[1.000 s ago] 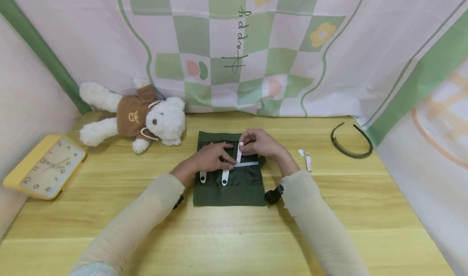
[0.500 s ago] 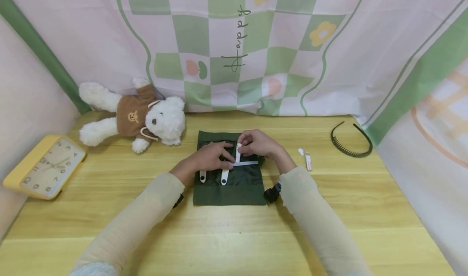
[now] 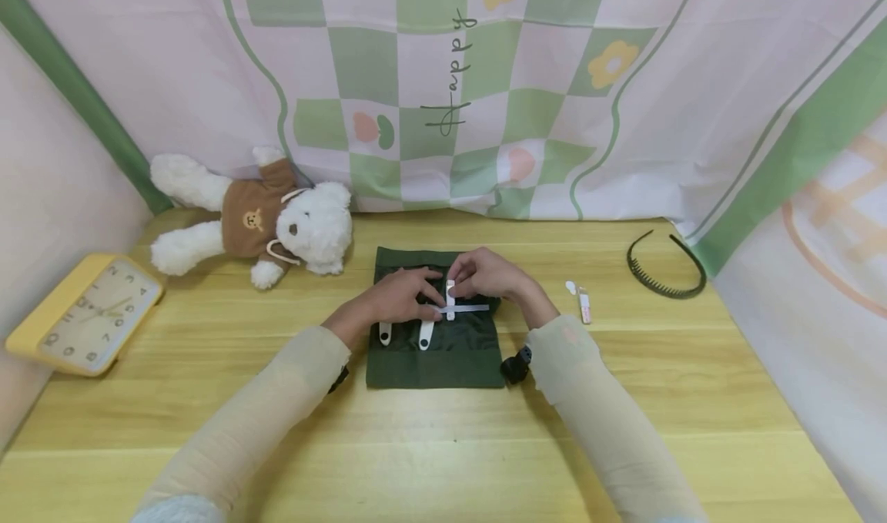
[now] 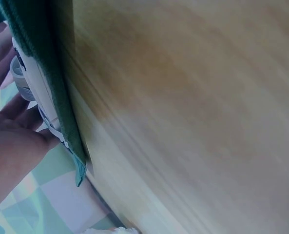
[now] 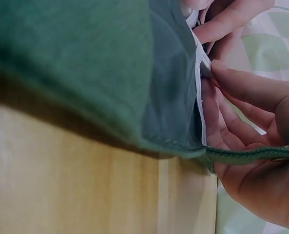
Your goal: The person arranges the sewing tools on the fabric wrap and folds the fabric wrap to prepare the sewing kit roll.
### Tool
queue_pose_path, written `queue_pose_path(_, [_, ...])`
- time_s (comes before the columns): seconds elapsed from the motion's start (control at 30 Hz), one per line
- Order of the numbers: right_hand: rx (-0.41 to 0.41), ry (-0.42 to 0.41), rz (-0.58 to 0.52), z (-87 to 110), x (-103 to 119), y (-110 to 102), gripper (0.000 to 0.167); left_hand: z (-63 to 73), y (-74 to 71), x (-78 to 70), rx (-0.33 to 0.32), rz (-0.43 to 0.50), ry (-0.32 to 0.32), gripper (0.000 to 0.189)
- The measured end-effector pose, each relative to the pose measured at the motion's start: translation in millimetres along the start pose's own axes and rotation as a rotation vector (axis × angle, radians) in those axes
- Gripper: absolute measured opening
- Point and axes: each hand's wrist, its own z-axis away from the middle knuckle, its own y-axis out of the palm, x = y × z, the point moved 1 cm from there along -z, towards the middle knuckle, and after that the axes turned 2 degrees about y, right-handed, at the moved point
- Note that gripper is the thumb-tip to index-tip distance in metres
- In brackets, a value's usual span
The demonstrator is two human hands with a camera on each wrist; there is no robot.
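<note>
A dark green cloth pouch point(image 3: 433, 369) lies unfolded on the table, a pale elastic band point(image 3: 474, 308) running across its middle. My left hand point(image 3: 402, 296) lies over the pouch, thumb and index fingertip pinching the band. Between my right hand's point(image 3: 488, 273) thumb and fingers is a slim white piece with a small print point(image 3: 450, 300), its lower end crossing the band. Two white handles with black dots, a left one point(image 3: 384, 333) and a right one point(image 3: 426, 335), show below my left hand; their upper parts are hidden. In the right wrist view, the band point(image 5: 199, 92) lifts off the cloth.
Right of the pouch lie a similar slim white piece point(image 3: 585, 307) and a small white disc point(image 3: 570, 286). Farther right is a black toothed headband point(image 3: 668, 280). A plush dog point(image 3: 252, 219) and a yellow clock point(image 3: 86, 315) are on the left. A checkered curtain point(image 3: 478, 122) hangs behind.
My right hand has moved slightly down and left with the slim white piece, whose lower end has gone from above the band to past it. My left hand has hardly moved.
</note>
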Motion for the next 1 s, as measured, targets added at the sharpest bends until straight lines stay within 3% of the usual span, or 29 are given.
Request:
queue_pose_path(0.77, [0.024, 0.015, 0.033, 1.3, 0.2, -0.8, 0.017, -0.8, 0.1, 1.2, 0.006, -0.007, -0.003, 0.031])
queue_pose_path(1.0, [0.067, 0.002, 0.049, 2.5, 2.3, -1.2, 0.016, 0.0, -0.4, 0.0, 0.000, -0.018, 0.001, 0.031])
